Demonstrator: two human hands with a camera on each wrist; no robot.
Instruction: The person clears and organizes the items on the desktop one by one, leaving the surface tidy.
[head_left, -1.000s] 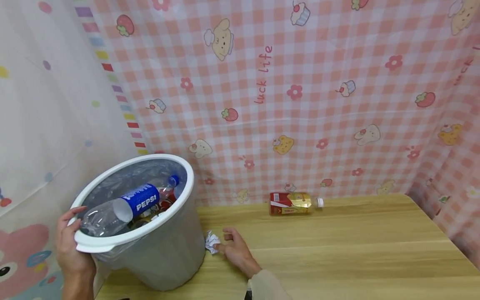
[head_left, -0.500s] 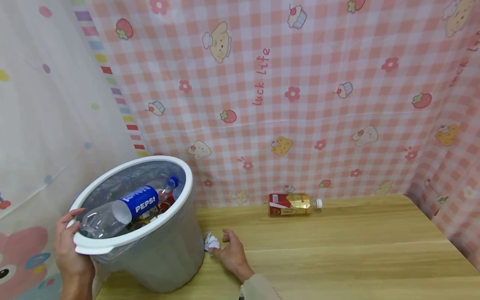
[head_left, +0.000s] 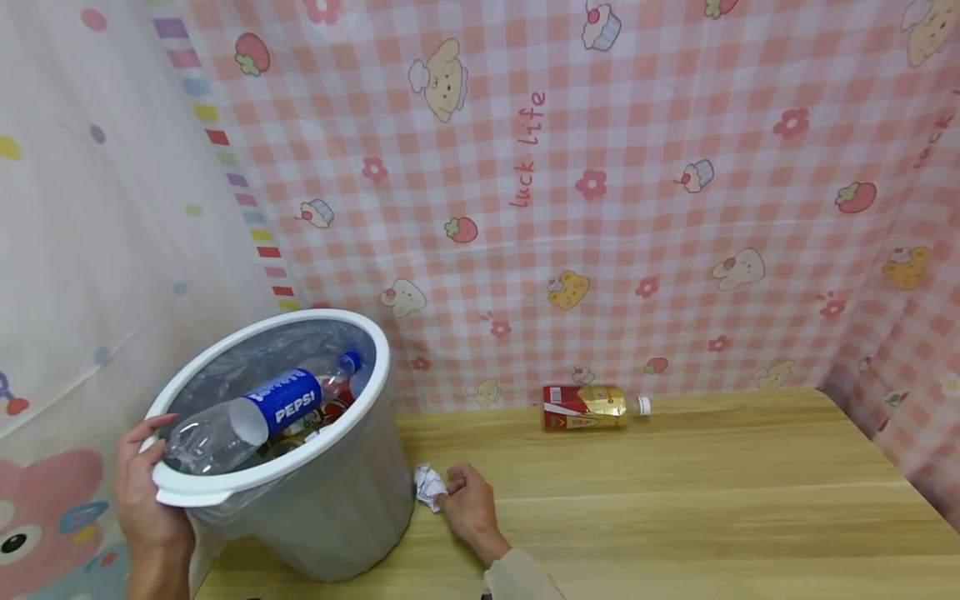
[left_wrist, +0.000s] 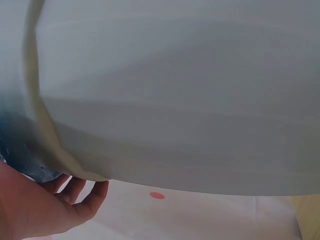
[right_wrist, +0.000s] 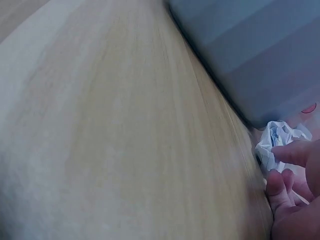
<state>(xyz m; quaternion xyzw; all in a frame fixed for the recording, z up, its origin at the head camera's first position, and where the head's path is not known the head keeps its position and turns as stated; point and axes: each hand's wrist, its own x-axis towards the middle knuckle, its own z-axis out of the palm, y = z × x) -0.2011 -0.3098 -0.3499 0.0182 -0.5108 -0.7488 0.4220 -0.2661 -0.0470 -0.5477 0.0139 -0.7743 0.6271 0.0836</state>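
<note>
My left hand [head_left: 152, 500] grips the white rim of a grey trash bin [head_left: 341, 508], fingers over the edge, at the left of the head view. The bin looks tilted. Inside its clear liner lie a Pepsi bottle [head_left: 281, 406] and other waste, partly covered. By the foot of the bin, my right hand [head_left: 471, 507] pinches the edge of a crumpled paper ball [head_left: 429, 487] on the table. The right wrist view has the paper [right_wrist: 272, 142] at the fingertips, against the bin's lower edge. In the left wrist view, curled fingers [left_wrist: 95, 200] hold the rim.
A bottle with a red and gold label and white cap [head_left: 585, 407] lies on its side at the back of the wooden table [head_left: 675, 500]. A pink checked curtain [head_left: 525, 250] hangs behind, and a pale printed sheet [head_left: 82, 250] at the left.
My right hand's fingers have curled in closer at the paper ball, which stays by the bin. The left hand keeps its hold on the rim. The view shifts slightly.
</note>
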